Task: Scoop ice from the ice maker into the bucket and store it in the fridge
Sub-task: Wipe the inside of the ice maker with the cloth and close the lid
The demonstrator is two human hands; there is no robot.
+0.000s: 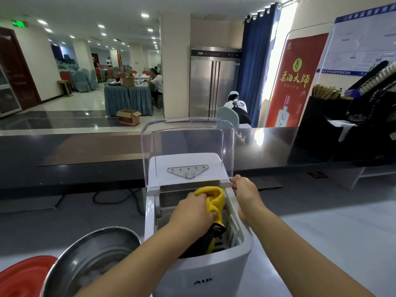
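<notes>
Down at the near edge sits the steel bucket (94, 260), some ice in it, just left of the ice maker (199, 264). Left hand (192, 213) is clamped on a yellow cloth (212, 200) inside the bin, which could snag. Right hand (242, 189) grips the rim by the raised clear lid (186, 144).

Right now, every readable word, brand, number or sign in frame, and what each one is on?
"AU", then a letter cut off by the left forearm: front of the white ice maker.
"茶酒大师", large gold characters: red banner; the smaller line under them is blurred.
Steel fridge: logo on the dark top strip, too blurred.
Green exit sign: unreadable.
Blue-bordered wall board: too small.
Ice maker control panel: labels too small.
</notes>
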